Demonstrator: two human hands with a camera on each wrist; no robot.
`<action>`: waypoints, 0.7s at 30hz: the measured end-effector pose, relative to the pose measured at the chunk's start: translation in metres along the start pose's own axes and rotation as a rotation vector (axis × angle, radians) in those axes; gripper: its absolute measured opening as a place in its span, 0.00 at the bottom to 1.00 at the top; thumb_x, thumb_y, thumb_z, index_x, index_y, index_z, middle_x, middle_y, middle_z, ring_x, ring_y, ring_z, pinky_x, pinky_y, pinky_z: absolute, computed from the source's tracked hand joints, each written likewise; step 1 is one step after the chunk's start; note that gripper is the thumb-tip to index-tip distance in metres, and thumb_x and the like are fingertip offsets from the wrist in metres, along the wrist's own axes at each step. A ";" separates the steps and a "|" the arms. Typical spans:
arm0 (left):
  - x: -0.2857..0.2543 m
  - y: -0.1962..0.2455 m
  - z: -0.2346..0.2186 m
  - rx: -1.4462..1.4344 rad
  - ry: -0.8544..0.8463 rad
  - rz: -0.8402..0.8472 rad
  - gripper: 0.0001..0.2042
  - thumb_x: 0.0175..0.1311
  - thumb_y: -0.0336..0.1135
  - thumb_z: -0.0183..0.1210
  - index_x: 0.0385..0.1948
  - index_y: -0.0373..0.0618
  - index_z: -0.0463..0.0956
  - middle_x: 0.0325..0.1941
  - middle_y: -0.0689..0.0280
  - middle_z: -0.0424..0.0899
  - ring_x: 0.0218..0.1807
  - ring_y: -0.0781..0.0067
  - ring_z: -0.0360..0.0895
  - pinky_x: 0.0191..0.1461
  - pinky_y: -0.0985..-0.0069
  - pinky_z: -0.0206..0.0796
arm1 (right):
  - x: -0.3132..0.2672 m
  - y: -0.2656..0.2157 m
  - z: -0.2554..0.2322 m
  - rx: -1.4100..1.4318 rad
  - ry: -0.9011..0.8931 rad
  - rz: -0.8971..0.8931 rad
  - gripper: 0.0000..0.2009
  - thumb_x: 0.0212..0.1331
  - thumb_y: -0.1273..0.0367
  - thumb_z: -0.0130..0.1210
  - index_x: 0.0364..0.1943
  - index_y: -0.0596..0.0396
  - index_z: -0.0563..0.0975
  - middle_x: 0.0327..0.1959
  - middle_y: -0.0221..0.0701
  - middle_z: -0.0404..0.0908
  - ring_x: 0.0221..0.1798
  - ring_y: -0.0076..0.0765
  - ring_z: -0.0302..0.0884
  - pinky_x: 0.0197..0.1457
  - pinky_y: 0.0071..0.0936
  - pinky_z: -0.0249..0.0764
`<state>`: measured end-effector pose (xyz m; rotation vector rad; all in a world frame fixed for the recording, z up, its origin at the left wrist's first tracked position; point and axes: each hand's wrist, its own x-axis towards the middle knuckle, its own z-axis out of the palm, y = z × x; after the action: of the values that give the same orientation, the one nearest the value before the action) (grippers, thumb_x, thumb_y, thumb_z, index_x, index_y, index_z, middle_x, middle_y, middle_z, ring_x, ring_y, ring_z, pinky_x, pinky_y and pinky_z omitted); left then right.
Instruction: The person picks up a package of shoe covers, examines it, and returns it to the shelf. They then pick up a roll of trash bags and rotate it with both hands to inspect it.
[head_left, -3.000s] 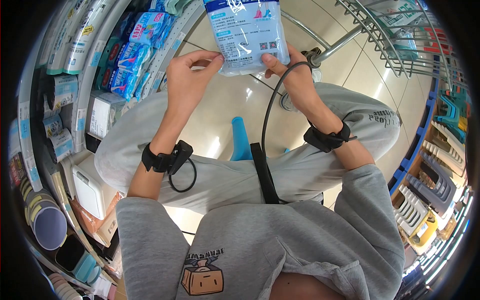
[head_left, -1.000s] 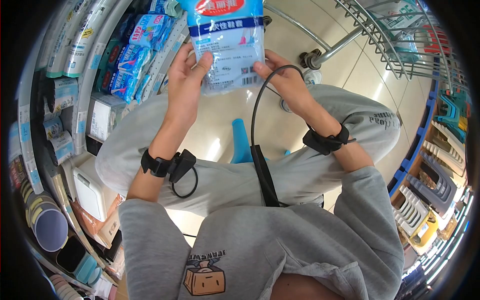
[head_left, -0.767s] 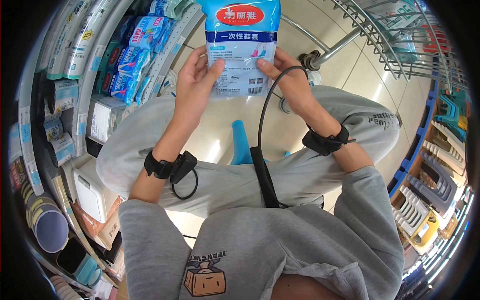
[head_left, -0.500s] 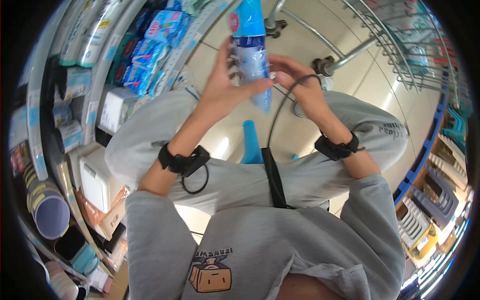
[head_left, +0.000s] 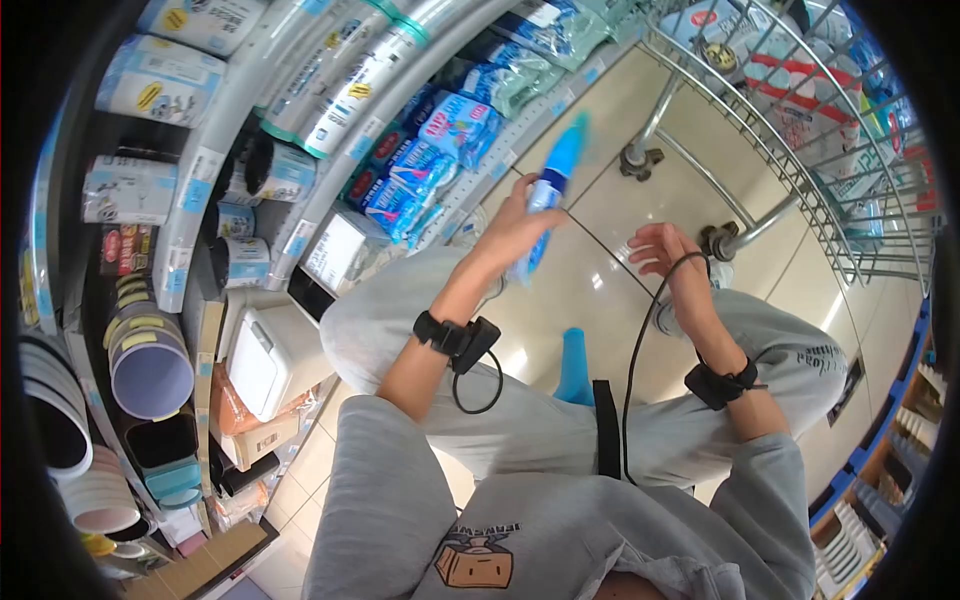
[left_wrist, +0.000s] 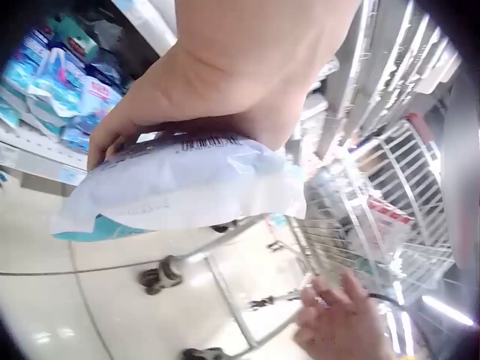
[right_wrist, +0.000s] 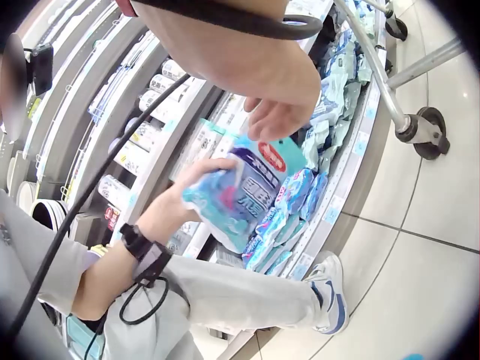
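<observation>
The left hand (head_left: 513, 232) grips a blue-and-white plastic packet (head_left: 548, 192), seen edge-on in the head view, beside the lower shelf. In the left wrist view the packet's pale side (left_wrist: 180, 184) lies beneath the palm. Its printed front, with a red oval logo (right_wrist: 251, 187), faces the right wrist camera. The right hand (head_left: 680, 275) is apart from the packet, fingers loosely bent, holding nothing. Similar blue packets (head_left: 425, 165) lie on the shelf left of the left hand.
A wire cart (head_left: 800, 130) with goods in it stands at the upper right, its wheels near the right hand. Shelves with rolls, bins (head_left: 150, 370) and boxes line the left. A blue object (head_left: 573, 368) shows between the legs; a black cable hangs from the right wrist.
The head view has swung toward the left shelves. The right hand has let go of the packet, and the left hand alone has carried it toward the shelf side, turned edge-on.
</observation>
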<state>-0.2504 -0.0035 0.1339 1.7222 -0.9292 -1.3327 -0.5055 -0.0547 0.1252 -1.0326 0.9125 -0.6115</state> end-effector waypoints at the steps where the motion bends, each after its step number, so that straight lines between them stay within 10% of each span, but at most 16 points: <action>1: 0.014 -0.017 -0.011 0.128 0.112 -0.090 0.36 0.54 0.42 0.62 0.65 0.37 0.57 0.53 0.57 0.74 0.51 0.69 0.73 0.54 0.71 0.66 | -0.001 -0.001 0.001 -0.007 -0.009 0.019 0.22 0.73 0.54 0.39 0.44 0.59 0.76 0.41 0.35 0.82 0.40 0.28 0.79 0.42 0.24 0.72; 5: 0.053 -0.083 -0.048 0.025 0.396 -0.224 0.33 0.52 0.42 0.61 0.60 0.37 0.62 0.50 0.57 0.76 0.48 0.64 0.75 0.52 0.66 0.69 | -0.005 -0.007 0.005 0.014 -0.034 0.034 0.22 0.73 0.53 0.38 0.44 0.59 0.76 0.41 0.36 0.82 0.40 0.29 0.79 0.42 0.24 0.72; 8: 0.052 -0.106 -0.081 -1.009 0.180 -0.171 0.25 0.50 0.33 0.57 0.53 0.38 0.67 0.53 0.51 0.77 0.54 0.53 0.76 0.58 0.56 0.70 | -0.007 -0.015 0.005 0.042 -0.050 -0.001 0.23 0.73 0.52 0.38 0.44 0.59 0.76 0.40 0.35 0.82 0.40 0.29 0.79 0.42 0.25 0.72; 21: 0.037 -0.123 -0.095 -0.868 0.646 -0.133 0.24 0.56 0.51 0.61 0.51 0.50 0.72 0.50 0.67 0.81 0.49 0.67 0.79 0.52 0.65 0.73 | -0.007 -0.007 -0.010 0.089 -0.101 -0.022 0.25 0.72 0.49 0.37 0.42 0.58 0.76 0.38 0.35 0.81 0.36 0.30 0.79 0.40 0.26 0.72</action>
<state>-0.1384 0.0312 0.0251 1.3544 0.1411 -0.9268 -0.5181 -0.0564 0.1317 -0.9860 0.7798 -0.6069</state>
